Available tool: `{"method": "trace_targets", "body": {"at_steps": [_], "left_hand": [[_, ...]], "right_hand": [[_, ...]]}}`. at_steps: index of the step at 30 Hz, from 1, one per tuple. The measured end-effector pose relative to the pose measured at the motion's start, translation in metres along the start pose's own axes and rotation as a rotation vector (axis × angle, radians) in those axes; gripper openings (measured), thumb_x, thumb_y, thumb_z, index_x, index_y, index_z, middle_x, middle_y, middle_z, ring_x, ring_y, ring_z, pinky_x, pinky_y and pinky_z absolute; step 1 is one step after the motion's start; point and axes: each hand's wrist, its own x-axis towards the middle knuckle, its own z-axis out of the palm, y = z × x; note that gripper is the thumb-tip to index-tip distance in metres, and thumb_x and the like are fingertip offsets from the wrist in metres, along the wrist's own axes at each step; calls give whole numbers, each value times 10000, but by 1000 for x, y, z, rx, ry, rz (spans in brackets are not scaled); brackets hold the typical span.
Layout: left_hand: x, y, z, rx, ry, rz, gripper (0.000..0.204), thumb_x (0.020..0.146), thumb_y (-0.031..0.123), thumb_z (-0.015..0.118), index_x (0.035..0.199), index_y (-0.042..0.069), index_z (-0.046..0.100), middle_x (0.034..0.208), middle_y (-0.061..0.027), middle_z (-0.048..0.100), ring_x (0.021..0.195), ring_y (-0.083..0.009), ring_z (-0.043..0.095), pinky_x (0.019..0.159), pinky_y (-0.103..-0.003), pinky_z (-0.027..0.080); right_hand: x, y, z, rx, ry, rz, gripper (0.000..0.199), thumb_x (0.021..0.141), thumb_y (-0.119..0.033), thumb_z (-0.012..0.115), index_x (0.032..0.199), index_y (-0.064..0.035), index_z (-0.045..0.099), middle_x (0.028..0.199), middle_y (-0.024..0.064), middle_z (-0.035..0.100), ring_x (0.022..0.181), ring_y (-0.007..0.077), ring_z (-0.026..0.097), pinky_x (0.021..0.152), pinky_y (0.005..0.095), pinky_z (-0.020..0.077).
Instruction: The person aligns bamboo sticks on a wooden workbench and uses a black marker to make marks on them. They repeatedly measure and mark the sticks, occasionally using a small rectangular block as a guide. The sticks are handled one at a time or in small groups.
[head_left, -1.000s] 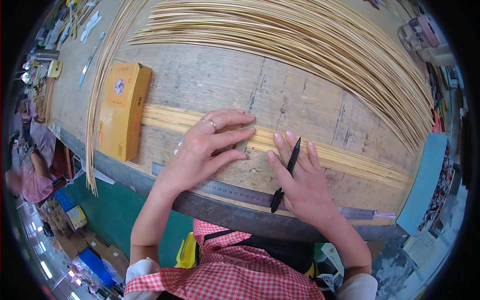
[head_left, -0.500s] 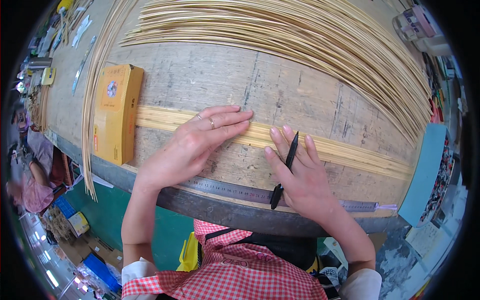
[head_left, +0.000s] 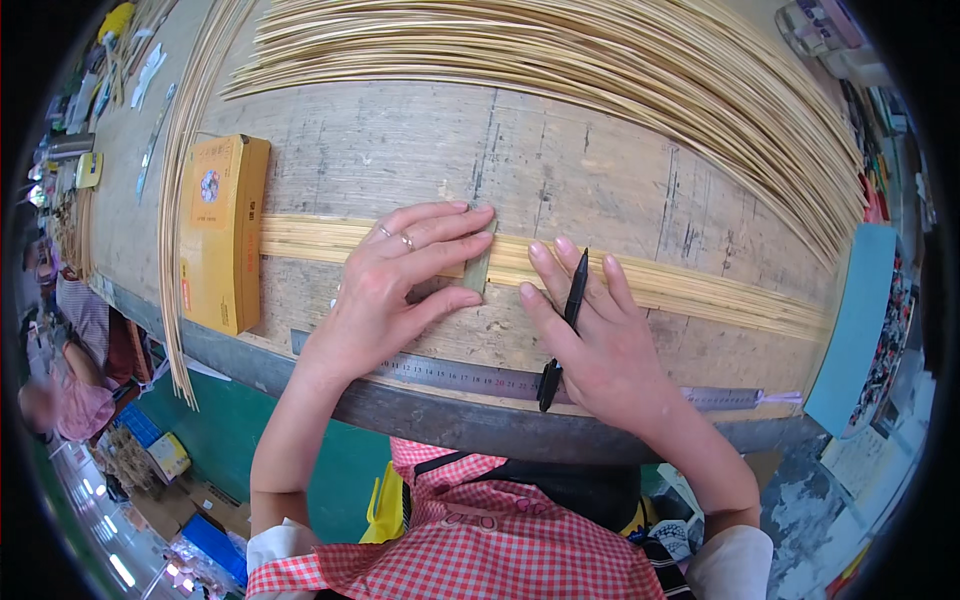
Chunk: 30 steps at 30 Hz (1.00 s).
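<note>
A row of thin, pale bamboo strips (head_left: 690, 288) lies side by side across the wooden workbench. My left hand (head_left: 385, 275), with two rings on, spans the row. Its thumb and fingers press a short, flat, greenish straight-edged piece (head_left: 477, 272) crosswise onto the strips; most of that piece is hidden under the hand. My right hand (head_left: 610, 340) rests beside it, fingertips on the strips, with a black pen (head_left: 570, 320) tucked between its fingers, one end pointing away from me. At the left, a yellow box (head_left: 215, 240) sits over the strips' ends.
A metal ruler (head_left: 450, 375) lies along the bench's near edge (head_left: 480, 432). Behind the row, a large sheaf of long bamboo sticks (head_left: 560, 75) covers the far side. More long sticks (head_left: 180, 170) run down the left. On the right stands a blue-green holder (head_left: 855, 320).
My left hand has shifted slightly left, its thumb now spread toward me, and the greenish piece has come into sight beneath it. My right hand stays by the strips with the pen.
</note>
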Motion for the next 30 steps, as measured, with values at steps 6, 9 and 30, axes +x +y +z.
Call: {"method": "trace_targets", "body": {"at_steps": [6, 9, 30], "left_hand": [[-1, 1, 5, -21, 52, 2, 540, 699, 147, 873, 1223, 112, 749, 1347, -80, 667, 1275, -313, 585, 1071, -431, 486], [-2, -2, 5, -31, 52, 16, 532, 698, 145, 875, 1214, 112, 754, 1346, -74, 668, 1280, -314, 582, 1075, -439, 484], [-3, -5, 5, -18, 87, 42, 482, 697, 173, 882, 1156, 95, 753, 1327, -61, 691, 1261, -313, 609, 1068, -429, 474]], "right_hand": [[0, 2, 1, -30, 31, -30, 535, 856, -87, 587, 1384, -15, 541, 1612, 189, 375, 1501, 360, 356, 1155, 602, 328], [-1, 2, 3, -20, 36, -25, 550, 844, -84, 591, 1388, -18, 538, 1614, 189, 372, 1504, 362, 352, 1163, 595, 324], [-11, -25, 6, 789, 569, 348, 814, 1013, -680, 398, 1404, 10, 584, 613, 4, 566, 555, 121, 538, 550, 279, 420]]}}
